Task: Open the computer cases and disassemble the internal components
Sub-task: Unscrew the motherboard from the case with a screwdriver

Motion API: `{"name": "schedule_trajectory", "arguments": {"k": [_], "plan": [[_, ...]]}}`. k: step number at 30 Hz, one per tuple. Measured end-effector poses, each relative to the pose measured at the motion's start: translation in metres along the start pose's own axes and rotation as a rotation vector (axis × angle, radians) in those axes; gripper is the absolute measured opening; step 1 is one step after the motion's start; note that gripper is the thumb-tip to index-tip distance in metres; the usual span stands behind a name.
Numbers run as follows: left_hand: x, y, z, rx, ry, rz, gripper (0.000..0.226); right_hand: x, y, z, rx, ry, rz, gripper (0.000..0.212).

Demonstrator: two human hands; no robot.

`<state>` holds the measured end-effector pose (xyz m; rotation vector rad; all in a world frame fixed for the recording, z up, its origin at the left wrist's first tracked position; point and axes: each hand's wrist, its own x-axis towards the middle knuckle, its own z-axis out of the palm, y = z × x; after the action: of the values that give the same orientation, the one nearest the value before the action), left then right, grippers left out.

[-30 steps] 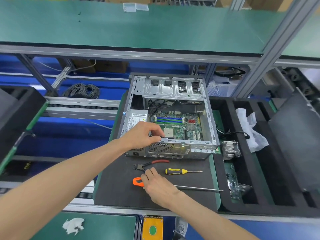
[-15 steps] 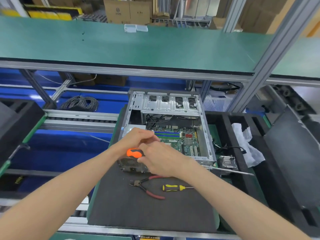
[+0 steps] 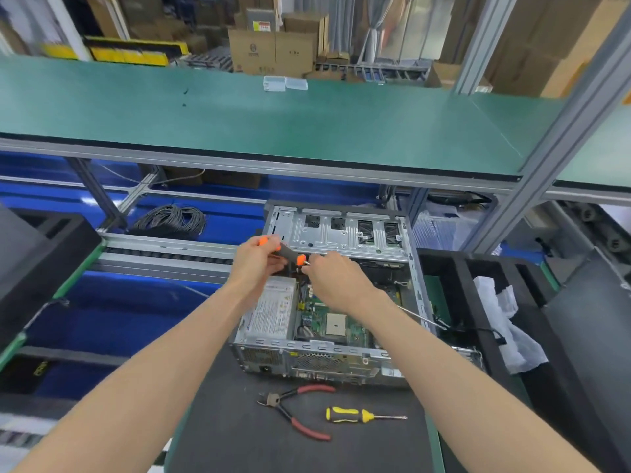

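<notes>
Both hands clamp the orange-and-black screwdriver (image 3: 289, 255) over the open computer case (image 3: 341, 295).
Left hand (image 3: 257, 264) wraps the handle butt, right hand (image 3: 336, 279) pinches near the collar; long axis runs upper-left to lower-right, shaft tip past the case's right wall. Pliers (image 3: 295, 409) and yellow screwdriver (image 3: 358, 415) lie on the black mat (image 3: 239, 431) nearer the person.

Bare perforated sheet-metal computer case (image 3: 327, 360) sitting on matt black foam mat (image 3: 239, 421); red rubbery-handled cutters (image 3: 295, 409) lying beside.
</notes>
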<state>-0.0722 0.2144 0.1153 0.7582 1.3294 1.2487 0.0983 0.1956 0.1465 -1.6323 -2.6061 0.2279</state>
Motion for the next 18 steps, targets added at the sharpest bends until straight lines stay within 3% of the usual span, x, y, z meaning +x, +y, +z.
{"name": "schedule_trajectory", "arguments": {"k": [2,7,10,13,18], "plan": [[0.015,0.015,-0.004,-0.079,0.117,0.020,0.019,0.001,0.010,0.004,0.015,0.023,0.004,0.009],[0.031,0.061,0.001,-0.293,0.265,0.164,0.030,0.008,0.028,0.017,0.191,0.077,0.020,0.010],[0.023,0.077,0.021,-0.238,0.074,0.316,0.022,0.015,0.034,0.024,0.308,0.078,0.019,0.013],[0.009,0.080,0.044,0.030,-0.137,0.430,0.014,0.021,0.036,0.026,0.591,0.111,0.077,0.020],[0.003,0.080,0.064,0.224,-0.358,0.441,0.021,0.027,0.042,0.029,0.882,0.136,0.140,0.027]]}}
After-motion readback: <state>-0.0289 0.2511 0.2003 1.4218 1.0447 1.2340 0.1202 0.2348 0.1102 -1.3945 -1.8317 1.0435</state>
